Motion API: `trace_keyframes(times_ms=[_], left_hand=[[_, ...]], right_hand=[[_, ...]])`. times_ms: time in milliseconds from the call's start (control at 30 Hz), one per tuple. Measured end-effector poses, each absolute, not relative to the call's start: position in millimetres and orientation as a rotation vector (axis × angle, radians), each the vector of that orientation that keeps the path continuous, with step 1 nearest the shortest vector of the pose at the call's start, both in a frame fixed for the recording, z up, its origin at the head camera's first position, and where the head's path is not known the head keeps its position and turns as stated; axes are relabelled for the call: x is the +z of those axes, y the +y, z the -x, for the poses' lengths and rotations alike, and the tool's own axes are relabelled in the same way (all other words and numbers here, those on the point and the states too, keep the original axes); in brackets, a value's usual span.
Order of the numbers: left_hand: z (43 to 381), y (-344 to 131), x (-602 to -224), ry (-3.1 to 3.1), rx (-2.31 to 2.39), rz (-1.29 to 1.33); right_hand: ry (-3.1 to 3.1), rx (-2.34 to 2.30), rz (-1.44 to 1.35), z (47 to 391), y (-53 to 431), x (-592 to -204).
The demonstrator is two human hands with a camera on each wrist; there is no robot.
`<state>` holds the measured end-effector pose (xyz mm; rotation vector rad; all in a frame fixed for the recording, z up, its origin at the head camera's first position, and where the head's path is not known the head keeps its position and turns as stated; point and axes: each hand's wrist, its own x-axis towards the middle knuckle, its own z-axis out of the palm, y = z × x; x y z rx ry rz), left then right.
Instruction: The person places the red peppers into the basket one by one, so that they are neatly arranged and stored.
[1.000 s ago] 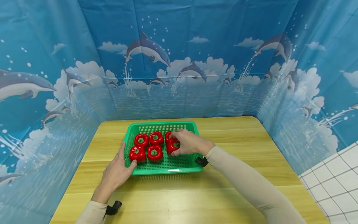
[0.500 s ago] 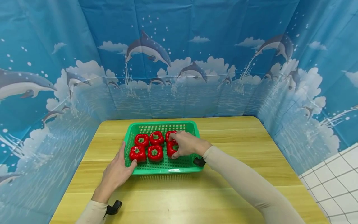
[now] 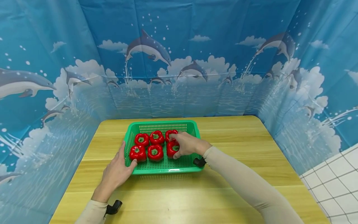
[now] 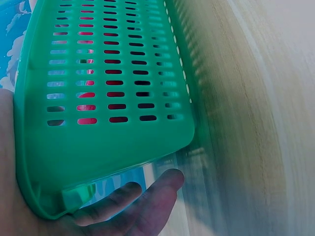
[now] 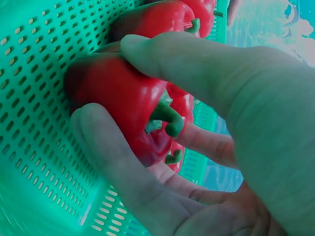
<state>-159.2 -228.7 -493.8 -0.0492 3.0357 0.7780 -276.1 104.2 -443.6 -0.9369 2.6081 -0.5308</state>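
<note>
My right hand (image 3: 190,144) grips a red bell pepper (image 3: 171,150) at the front right of the group inside a green slotted basket (image 3: 173,170). In the right wrist view its thumb and fingers lie around the sides of that bell pepper (image 5: 118,88), and the curved green stem (image 5: 167,118) shows between them. My left hand (image 3: 116,171) holds the basket's front left corner, thumb over the rim. The left wrist view has its fingers (image 4: 152,201) outside the basket wall (image 4: 88,152). Another pepper (image 3: 171,134) sits behind the gripped one, partly hidden by the right hand.
Several more red bell peppers stand stem up in two rows at the basket's left, among them a front corner pepper (image 3: 137,153). The basket rests on a wooden table (image 3: 229,137). A blue dolphin curtain (image 3: 179,96) surrounds the table's back and sides.
The right hand and its pepper have shifted very slightly, and the pepper sits a little straighter behind its neighbour's line. The left hand and basket hold still.
</note>
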Motion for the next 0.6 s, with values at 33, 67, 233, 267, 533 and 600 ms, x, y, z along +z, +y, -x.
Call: trace_keyframes(times_ms=[33, 67, 233, 267, 533, 600], left_hand=[[159.2, -228.6, -493.7, 3.036, 0.78, 0.049], [159.2, -228.6, -493.7, 3.036, 0.782, 0.048], [159.2, -228.7, -494.0, 3.041, 0.784, 0.045], [159.1, -228.8, -494.2, 3.041, 0.783, 0.045], [158.9, -229.0, -494.5, 3.035, 0.774, 0.048], [158.9, -229.0, -494.8, 3.034, 0.773, 0.046]], right_hand=[[2.606, -0.533, 0.941, 276.4, 104.4, -444.1], [2.605, -0.535, 0.946, 276.8, 104.6, -444.3], [2.603, -0.561, 0.948, 278.5, 105.7, -444.0], [2.601, -0.564, 0.946, 278.7, 106.0, -443.7], [2.591, -0.565, 0.954, 278.7, 107.9, -442.7], [2.588, -0.564, 0.958, 278.3, 107.8, -442.8]])
